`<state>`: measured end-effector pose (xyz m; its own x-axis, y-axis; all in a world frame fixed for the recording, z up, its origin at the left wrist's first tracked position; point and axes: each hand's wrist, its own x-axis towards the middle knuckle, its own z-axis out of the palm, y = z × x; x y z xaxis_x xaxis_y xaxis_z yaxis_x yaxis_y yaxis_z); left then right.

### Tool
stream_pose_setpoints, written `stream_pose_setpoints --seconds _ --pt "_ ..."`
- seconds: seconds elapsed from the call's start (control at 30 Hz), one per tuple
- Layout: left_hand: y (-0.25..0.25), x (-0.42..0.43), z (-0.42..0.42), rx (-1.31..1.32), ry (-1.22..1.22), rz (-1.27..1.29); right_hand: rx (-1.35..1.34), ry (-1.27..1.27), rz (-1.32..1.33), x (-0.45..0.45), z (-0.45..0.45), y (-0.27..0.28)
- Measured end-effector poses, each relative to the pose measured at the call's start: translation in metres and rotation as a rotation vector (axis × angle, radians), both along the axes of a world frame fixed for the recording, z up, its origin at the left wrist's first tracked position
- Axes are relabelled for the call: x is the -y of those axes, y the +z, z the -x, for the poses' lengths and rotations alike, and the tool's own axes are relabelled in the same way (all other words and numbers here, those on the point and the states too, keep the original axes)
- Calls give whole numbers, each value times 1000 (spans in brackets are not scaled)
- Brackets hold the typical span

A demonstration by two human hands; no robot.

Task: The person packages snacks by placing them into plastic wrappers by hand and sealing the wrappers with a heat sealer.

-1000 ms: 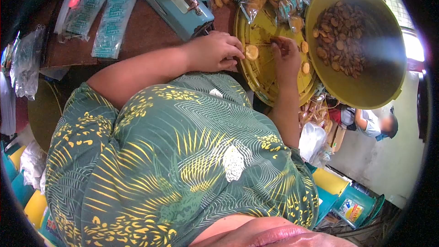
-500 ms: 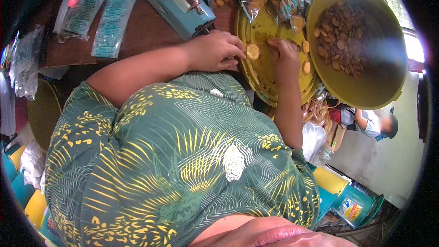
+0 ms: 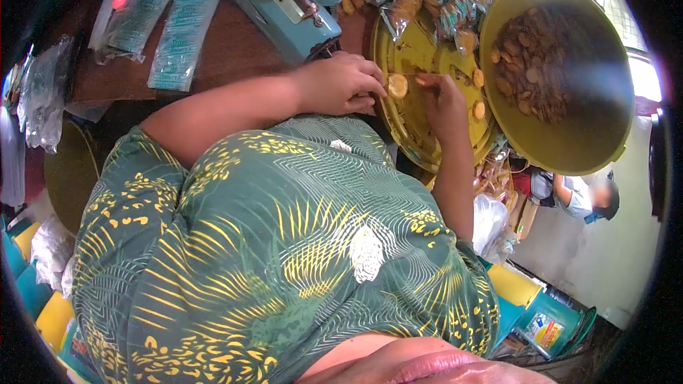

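My left hand (image 3: pixel 345 85) is closed with its fingers curled at the left rim of a yellow-green round lid (image 3: pixel 410 131). Close to its fingertips is a round, pale biscuit (image 3: pixel 397 86). My right hand (image 3: pixel 447 103) is over the lid, thumb and fingers pinched together. A faint thin line runs between the two hands above the biscuit; whether it is the edge of a clear bag I cannot tell. Two more biscuits (image 3: pixel 479 110) lie on the lid to the right of my right hand.
A large yellow-green basin (image 3: pixel 590 128) with many brown biscuits is at right. Filled clear packets (image 3: pixel 405 3) pile up behind the lid. A blue metal sealer (image 3: pixel 288 18) and flat printed bags (image 3: pixel 183 35) lie on the brown table (image 3: pixel 235 39). Another person (image 3: pixel 580 195) sits far right.
The whole view has shifted slightly. My right hand has moved a little down and its fingers have turned slightly. My left hand stays by the biscuit.
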<state>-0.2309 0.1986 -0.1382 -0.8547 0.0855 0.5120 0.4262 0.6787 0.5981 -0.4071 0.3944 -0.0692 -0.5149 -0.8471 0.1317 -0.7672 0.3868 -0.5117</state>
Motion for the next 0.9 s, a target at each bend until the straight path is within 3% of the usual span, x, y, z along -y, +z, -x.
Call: stream_pose_setpoints --seconds 0.17,0.37,0.57,0.67,0.77,0.87,0.9 --pt "3 0 2 28 -18 -8 11 -13 90 -2 7 0" --pt "-1 1 1 10 -23 -34 81 27 -17 -12 23 -15" --pt "2 0 2 27 -19 -12 717 -75 465 -19 17 -5" --pt "2 0 1 17 -30 -38 963 -64 554 -19 10 -2" --pt "4 1 0 16 -31 -43 882 -30 516 -24 25 -16" --pt "3 2 0 11 -24 -26 586 19 509 -14 26 -22" --pt "2 1 1 9 -23 -20 337 3 401 -8 23 -19"
